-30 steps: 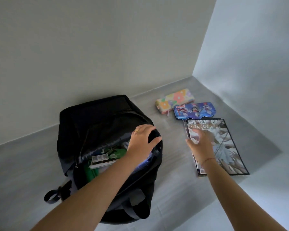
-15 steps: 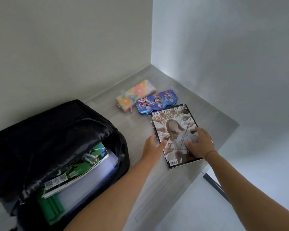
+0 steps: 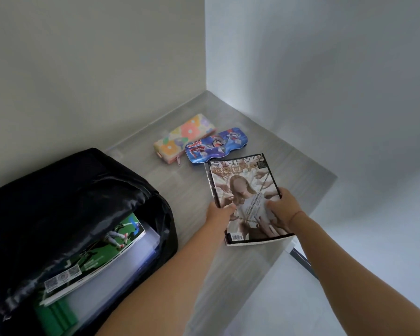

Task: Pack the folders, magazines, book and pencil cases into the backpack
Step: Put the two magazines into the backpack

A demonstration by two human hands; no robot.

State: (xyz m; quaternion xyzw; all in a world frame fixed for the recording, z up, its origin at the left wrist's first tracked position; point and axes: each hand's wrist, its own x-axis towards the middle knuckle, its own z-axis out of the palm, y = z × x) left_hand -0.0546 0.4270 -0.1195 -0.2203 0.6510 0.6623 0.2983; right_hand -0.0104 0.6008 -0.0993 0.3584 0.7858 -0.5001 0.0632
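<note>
A black backpack [image 3: 66, 190] lies open at the left with a green magazine [image 3: 102, 251], clear folders [image 3: 121, 267] and a green folder [image 3: 56, 314] inside. On the grey table at the right is a magazine [image 3: 245, 187] with a figure on its cover, its near end lifted. My left hand [image 3: 218, 210] grips its left edge. My right hand [image 3: 281, 209] holds its right edge with fingers on the cover. Beyond it lie a blue tin pencil case [image 3: 216, 144] and a flowered fabric pencil case [image 3: 182, 137].
The grey table [image 3: 301, 166] fits into a corner of two pale walls. Its right edge runs close to the magazine, with a dark table leg [image 3: 303, 263] below and pale floor beyond.
My left hand left the backpack opening and moved to the magazine. Both hands now grip the magazine, whose near end has risen off the table. The view has swung right.
</note>
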